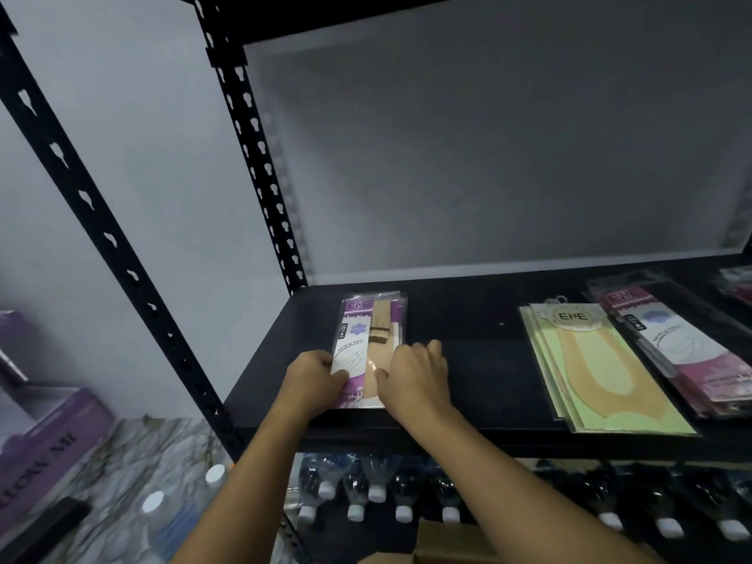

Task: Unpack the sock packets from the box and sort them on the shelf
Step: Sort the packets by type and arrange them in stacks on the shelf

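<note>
Hands (313,380) (417,380) pinch packet (368,339), maybe stack, lengthwise, header rearward.

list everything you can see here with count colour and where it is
shelf rack: one, black metal, fills the view
purple sock packets: small stack, purple and white with beige socks, left on the shelf board
green sock packets: small stack, pale green with tan socks, right of centre on the board
pink sock packets: small stack, pink and white, right of the green ones
more packets: count unclear, blurred, far right edge
water bottles: many, clear with white caps, below the board
purple box: one, purple, lower left
cardboard box: one, brown, bottom edge
left hand: one, grips the purple stack's left edge
right hand: one, grips its right edge
</note>
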Demonstrator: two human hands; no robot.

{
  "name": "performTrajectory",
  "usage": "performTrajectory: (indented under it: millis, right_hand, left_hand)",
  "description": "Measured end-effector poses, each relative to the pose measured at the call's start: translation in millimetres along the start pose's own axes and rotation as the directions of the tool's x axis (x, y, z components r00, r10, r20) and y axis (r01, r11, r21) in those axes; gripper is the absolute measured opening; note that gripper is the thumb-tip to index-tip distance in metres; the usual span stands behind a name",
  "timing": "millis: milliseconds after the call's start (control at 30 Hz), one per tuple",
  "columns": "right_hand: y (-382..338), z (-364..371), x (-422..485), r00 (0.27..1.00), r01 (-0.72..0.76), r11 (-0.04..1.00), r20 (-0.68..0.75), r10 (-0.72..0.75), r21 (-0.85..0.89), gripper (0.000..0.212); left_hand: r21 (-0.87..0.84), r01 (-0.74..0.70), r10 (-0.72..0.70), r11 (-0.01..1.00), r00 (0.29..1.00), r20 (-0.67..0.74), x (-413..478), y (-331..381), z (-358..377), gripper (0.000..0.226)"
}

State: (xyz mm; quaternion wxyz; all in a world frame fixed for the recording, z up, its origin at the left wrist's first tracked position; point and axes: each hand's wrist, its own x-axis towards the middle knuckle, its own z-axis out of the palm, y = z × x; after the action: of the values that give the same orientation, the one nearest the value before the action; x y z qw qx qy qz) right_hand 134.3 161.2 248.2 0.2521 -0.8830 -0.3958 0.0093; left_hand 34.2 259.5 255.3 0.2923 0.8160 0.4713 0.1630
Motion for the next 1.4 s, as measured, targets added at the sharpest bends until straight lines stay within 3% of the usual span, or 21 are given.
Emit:
performTrajectory:
  millis: [367,500,600,700,800,933,1000,1100,1167,1267,1400]
  right_hand:
    - [13.7,-0.9,4.6,0.999,0.008,0.999,-0.054,-0.006,0.049,0.041]
    - [38.7,-23.5,-11.8,0.993,0.040,0.996,-0.112,-0.031,0.080,0.044]
    - [67.7,-50.1,-22.0,0.983,0.014,0.996,-0.183,0.002,0.087,0.049]
    - [105.6,-82.2,-31.3,0.968,-0.077,0.995,-0.234,0.088,0.056,0.048]
    - [141.3,-110.5,-44.0,0.953,-0.189,0.981,-0.250,0.172,-0.046,0.049]
    - [169.3,-129.2,-58.5,0.949,-0.276,0.942,-0.209,0.236,-0.190,0.045]
    - [174.6,-132.8,-61.9,0.951,-0.290,0.936,-0.174,0.257,-0.201,0.040]
    - [175.6,-133.8,-61.5,0.955,-0.295,0.933,-0.102,0.279,-0.207,0.034]
    - [174.5,-134.4,-57.9,0.948,-0.316,0.929,-0.040,0.314,-0.194,0.029]
    - [172.9,-137.4,-51.7,0.931,-0.345,0.912,0.040,0.362,-0.221,0.022]
    - [173.3,-136.2,-47.5,0.924,-0.348,0.902,0.067,0.376,-0.257,0.020]
  left_hand:
    - [-0.005,0.044,-0.044,0.999,0.999,0.009,19.3,0.2,9.3,0.023]
    - [0.089,0.075,-0.059,0.993,0.984,-0.169,4.5,16.9,14.5,0.051]
    - [0.044,-0.122,0.130,0.992,0.951,-0.282,-26.0,51.1,31.1,0.044]
    - [-0.165,-0.328,0.300,0.930,0.938,-0.171,-53.2,87.8,60.6,0.035]
    - [-0.273,-0.303,0.324,0.913,0.946,0.033,-69.6,118.6,95.9,0.038]
    - [-0.296,-0.208,0.271,0.932,0.943,0.191,-84.8,144.5,129.3,0.051]
    - [-0.282,-0.186,0.252,0.941,0.943,0.218,-89.1,154.3,134.8,0.049]
    - [-0.275,-0.169,0.234,0.946,0.946,0.226,-91.9,164.1,136.8,0.012]
    - [-0.254,-0.156,0.219,0.954,0.945,0.242,-89.3,166.9,138.8,0.024]
    - [-0.240,-0.159,0.222,0.958,0.938,0.264,-86.8,172.1,138.0,0.013]
    - [-0.233,-0.177,0.237,0.956,0.936,0.261,-86.2,174.4,138.7,0.019]
